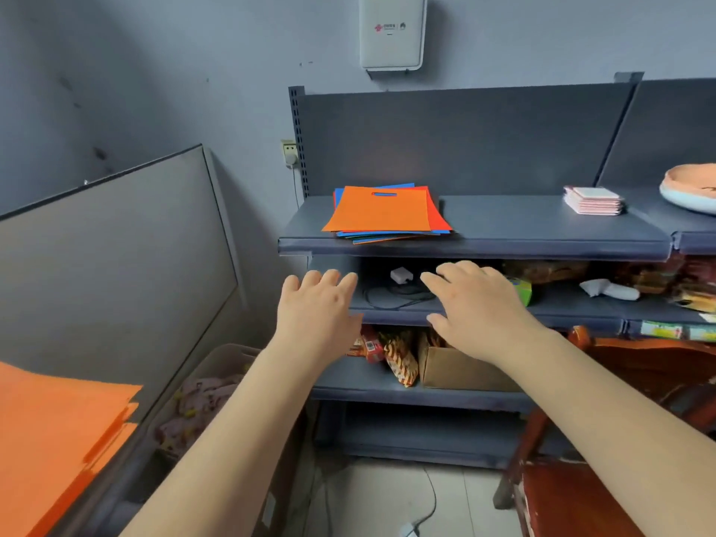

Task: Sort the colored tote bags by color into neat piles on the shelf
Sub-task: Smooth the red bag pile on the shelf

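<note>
Head cam is looking down at both arms reaching fwd toward a grey metal shelf unit (476, 242). Left hand (315, 308) is hanging in the air w/ fingers relaxed and slightly spread, holding nothing. Right hand (474, 304) is doing the same, fingers loosely extended, nothing in its grasp. Both hands are sitting in front of the 2nd shelf level, below the top shelf's front edge, not touching anything as far as the view is showing.

Mixed stack of tote bags (383, 213) is lying flat on the left end of the top shelf: an orange bag w/ a cut-out handle slot is sitting on top, and red, blue and more orange edges are fanning out beneath, so colors are lying mixed in one pile. More orange bags (54, 439) are lying at the bottom-left corner on a dark slanted surface, well apart from the shelf.

Also on the top shelf, further right, a small stack of pink-and-white pads (592, 200) is resting, and an orange-topped round item (691, 186) is getting cut off by the frame edge. 2nd shelf is holding a white charger (401, 275) w/ a dark cable, partly hidden behind the hands. 3rd shelf is holding snack packets (401, 356) beside a cardboard box (461, 372). White wall box (391, 31) is hanging above the unit. Red-brown wooden chair (604, 439) is standing at lower right.
</note>
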`<state>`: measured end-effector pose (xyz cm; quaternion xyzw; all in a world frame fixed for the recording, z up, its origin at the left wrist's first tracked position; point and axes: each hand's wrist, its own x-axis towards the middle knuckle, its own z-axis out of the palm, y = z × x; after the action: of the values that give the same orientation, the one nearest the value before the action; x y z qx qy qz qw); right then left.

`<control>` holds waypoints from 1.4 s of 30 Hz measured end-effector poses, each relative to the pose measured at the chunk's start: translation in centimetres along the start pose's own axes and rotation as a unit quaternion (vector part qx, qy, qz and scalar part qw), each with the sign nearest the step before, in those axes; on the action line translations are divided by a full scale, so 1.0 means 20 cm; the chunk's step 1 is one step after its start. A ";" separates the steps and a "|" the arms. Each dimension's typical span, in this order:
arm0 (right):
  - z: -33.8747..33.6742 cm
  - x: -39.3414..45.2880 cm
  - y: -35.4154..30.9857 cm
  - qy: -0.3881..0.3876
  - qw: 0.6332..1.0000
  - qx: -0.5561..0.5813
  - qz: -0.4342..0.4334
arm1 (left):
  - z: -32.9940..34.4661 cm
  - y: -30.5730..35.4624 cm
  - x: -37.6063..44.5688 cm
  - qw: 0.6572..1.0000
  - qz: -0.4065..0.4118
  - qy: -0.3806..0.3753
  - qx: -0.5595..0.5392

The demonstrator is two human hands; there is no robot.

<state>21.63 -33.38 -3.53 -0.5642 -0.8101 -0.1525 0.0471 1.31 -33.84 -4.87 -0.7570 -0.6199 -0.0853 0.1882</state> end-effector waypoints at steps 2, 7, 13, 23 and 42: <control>0.06 0.14 0.11 0.001 1.000 0.004 0.000 | 0.08 0.02 0.17 1.000 -0.010 -0.007 -0.006; 0.20 0.48 0.39 -0.019 0.999 0.033 0.008 | 0.25 0.03 0.54 0.999 -0.033 -0.029 -0.009; 0.39 0.81 0.59 -0.067 0.982 0.172 0.051 | 0.46 -0.01 0.87 0.998 -0.046 -0.040 -0.025; 0.71 1.31 0.75 -0.110 0.966 0.199 0.126 | 0.82 -0.13 1.35 0.991 -0.033 -0.067 -0.110; 0.93 1.57 0.83 0.005 0.797 0.484 0.361 | 0.92 -0.10 1.55 0.947 0.058 -0.098 -0.301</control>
<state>27.57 5.76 -10.17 -0.7184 -0.5155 0.2850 0.3700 4.22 1.85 -10.17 -0.8175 -0.5359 -0.1823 -0.1061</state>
